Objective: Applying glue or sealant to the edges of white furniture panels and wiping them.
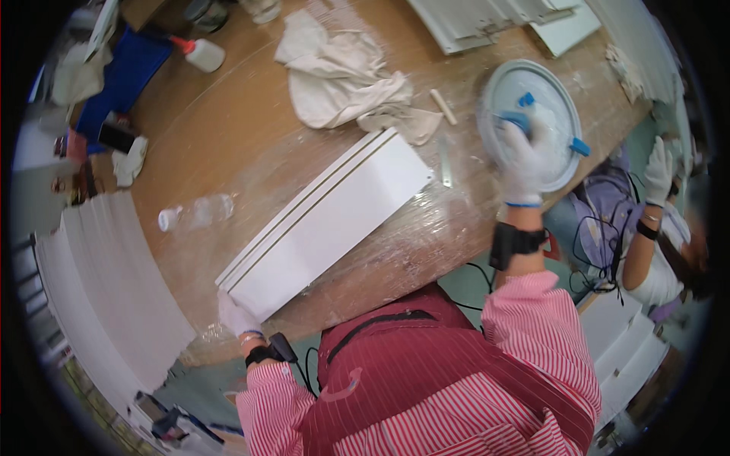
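Observation:
A long white panel (334,220) with two thin gold-brown lines along its far side lies slanted on the wooden table. My left hand (239,315), in a white glove, grips its near left end; the fingers are partly hidden. Over at the right, my gloved right hand (525,159) reaches over a round grey-rimmed lid or shallow tray (566,169). Slightly blurred, its fingers close on a blue sponge-like piece (515,119). A small blue piece (526,99) lies inside the round tray, and another blue piece (580,147) sits on its right rim.
Beyond the panel lie a crumpled cream cloth (327,76), a short pale stick (443,107) and a thin metal strip (445,163). A clear bottle (199,213) rests left. White panels (471,23) are stacked far right; another stack (114,281) stands left. A co-worker's gloved hand (658,171) shows right.

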`<action>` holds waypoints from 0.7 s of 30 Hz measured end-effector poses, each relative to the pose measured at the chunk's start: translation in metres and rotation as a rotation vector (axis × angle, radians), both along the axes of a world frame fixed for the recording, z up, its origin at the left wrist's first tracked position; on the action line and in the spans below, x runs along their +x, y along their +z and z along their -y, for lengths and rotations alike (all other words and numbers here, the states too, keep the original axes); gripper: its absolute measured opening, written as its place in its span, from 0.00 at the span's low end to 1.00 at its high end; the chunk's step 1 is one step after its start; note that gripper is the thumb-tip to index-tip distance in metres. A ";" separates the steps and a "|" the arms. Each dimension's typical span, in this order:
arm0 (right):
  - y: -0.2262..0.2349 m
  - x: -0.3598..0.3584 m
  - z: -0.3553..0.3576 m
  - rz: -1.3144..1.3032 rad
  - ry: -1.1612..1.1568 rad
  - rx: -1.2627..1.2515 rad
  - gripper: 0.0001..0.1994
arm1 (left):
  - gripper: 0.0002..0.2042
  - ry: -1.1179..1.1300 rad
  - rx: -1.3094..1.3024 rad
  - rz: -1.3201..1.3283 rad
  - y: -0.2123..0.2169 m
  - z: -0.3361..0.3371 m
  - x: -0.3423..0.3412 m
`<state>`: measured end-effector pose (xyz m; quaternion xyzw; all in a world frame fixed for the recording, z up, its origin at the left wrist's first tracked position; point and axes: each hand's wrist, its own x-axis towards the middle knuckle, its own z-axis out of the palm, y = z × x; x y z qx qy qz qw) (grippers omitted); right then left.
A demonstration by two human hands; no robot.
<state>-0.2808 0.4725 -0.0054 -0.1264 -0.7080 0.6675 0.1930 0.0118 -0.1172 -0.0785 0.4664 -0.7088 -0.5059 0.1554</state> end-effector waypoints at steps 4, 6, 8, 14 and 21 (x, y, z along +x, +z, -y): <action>-0.007 0.040 -0.056 0.210 -0.068 1.138 0.23 | 0.20 -0.304 -0.681 0.439 -0.001 0.002 0.008; -0.008 0.052 -0.063 0.344 0.056 1.067 0.23 | 0.19 -0.283 -0.716 0.446 -0.004 0.001 0.004; -0.003 0.058 -0.054 0.274 -0.002 1.027 0.24 | 0.19 -0.173 -0.531 0.411 -0.005 -0.001 -0.001; 0.033 0.060 0.052 -0.186 0.477 0.890 0.29 | 0.18 0.057 0.527 -0.104 0.046 -0.017 -0.008; 0.036 0.066 0.176 -0.483 0.941 1.199 0.27 | 0.18 -0.013 0.655 -0.166 0.151 -0.049 -0.010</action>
